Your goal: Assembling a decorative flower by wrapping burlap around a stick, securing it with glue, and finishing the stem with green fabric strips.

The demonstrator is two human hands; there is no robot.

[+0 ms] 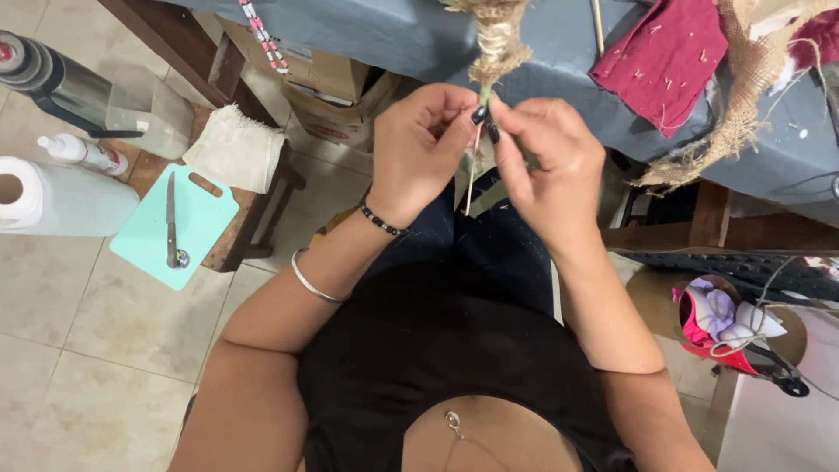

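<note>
Grey-covered bench (393, 35) above a tiled floor, both hands raised at its edge.

Jute binding (500, 39) already covers the upper stick (473, 179); the lower part looks bare. Left hand (419, 149) and right hand (546, 162) pinch it just below the wrap, fingers (479, 114) clenched.

Left of the left hand: mint cutting board (197, 218) bearing a knife (170, 220), paper towel roll (52, 197), folded white cloth (234, 147). Right of the right hand: red cloth (664, 57), frayed burlap (743, 105) on the grey-covered bench (393, 31).
</note>
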